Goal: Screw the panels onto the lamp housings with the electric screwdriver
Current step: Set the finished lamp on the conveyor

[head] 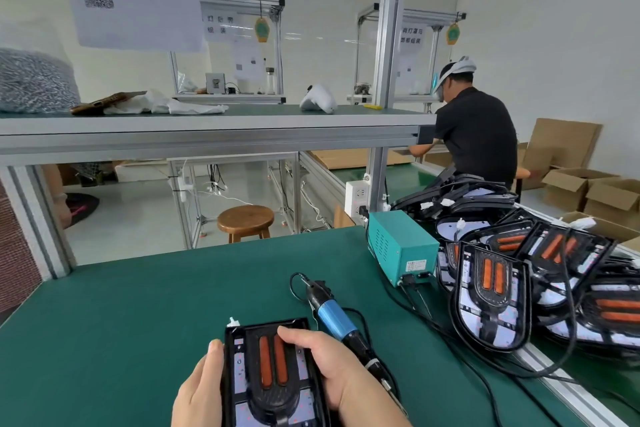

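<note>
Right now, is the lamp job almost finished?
Not nearly. The left hand and right hand hold one lamp housing on the table. The electric screwdriver lies beside it, not picked up, so this one isn't being screwed yet. A big pile of housings sits on the right; I can't tell which are done.
</note>
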